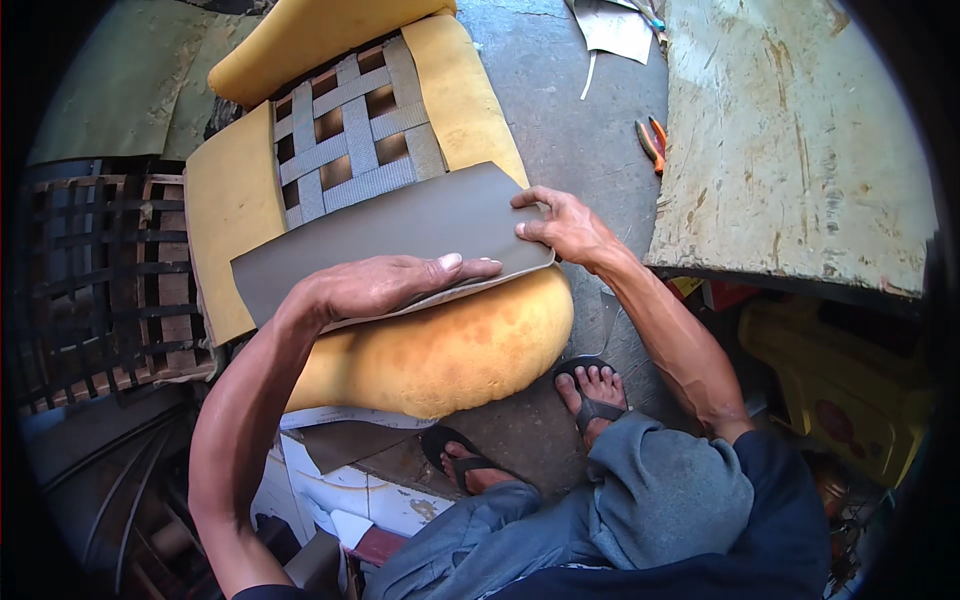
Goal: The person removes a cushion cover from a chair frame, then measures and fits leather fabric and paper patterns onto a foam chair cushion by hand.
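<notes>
A grey-brown sheet of upholstery material (pixel 400 225) lies across a yellow foam seat (pixel 450 345), its near edge over the rounded foam front. My left hand (pixel 385 285) rests flat along that near edge, palm down with fingers stretched out. At the sheet's right edge is my right hand (pixel 565 225), thumb on top and index finger bent over the margin. Its other fingers are hidden; it appears to hold the edge. Behind the sheet, woven grey webbing straps (pixel 350 125) span the opening between yellow foam side panels (pixel 465 95).
A worn pale tabletop (pixel 795 150) stands at the right, with orange-handled pliers (pixel 651 146) on the floor beside it. Pale scraps (pixel 612 30) lie at the far side. A dark strap-webbed frame (pixel 110 280) leans at the left. White tiles (pixel 390 500) are near my feet.
</notes>
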Tool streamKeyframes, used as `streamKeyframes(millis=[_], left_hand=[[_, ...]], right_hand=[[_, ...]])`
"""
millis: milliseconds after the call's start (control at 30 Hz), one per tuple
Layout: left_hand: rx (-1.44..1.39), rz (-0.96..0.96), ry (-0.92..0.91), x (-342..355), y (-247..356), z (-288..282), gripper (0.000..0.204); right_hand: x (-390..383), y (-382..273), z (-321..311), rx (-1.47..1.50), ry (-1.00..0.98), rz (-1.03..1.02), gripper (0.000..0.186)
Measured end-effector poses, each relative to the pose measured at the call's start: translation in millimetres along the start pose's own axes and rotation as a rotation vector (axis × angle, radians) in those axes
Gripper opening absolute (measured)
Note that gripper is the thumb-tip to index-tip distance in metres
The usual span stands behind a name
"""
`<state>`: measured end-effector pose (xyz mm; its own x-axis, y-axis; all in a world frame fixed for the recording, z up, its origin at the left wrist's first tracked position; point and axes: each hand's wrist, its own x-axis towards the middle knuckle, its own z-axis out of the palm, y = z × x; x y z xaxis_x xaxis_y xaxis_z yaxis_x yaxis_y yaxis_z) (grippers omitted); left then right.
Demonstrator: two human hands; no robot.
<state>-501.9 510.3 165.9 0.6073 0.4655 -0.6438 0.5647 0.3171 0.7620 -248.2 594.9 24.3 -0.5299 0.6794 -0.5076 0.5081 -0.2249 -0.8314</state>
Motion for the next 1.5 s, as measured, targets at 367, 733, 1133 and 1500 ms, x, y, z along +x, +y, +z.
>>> streamKeyframes(millis=[367,733,1133,1500], left_hand=[[0.2,0.044,0.111,8.0,-1.6,29.9,0.065],[0.181,-0.019,0.178,5.3,6.7,37.9,0.069],[0.074,-0.14,0.226,-65.3,-81.4,37.3,0.086],[-0.035,-0.705,0.595,-195.4,-205.8,51.0,0.07]], right_hand=[[-17.0,19.1,-2.0,-0.095,-0.104,-0.069,0.04],[-48.3,-59.3,-7.7,-0.154,-0.009,-0.547,0.048],[-26.8,-9.5,7.6,-0.102,-0.615,-0.521,0.072],[-19.2,-0.6,-3.6,0.021,-0.701,-0.422,0.072]])
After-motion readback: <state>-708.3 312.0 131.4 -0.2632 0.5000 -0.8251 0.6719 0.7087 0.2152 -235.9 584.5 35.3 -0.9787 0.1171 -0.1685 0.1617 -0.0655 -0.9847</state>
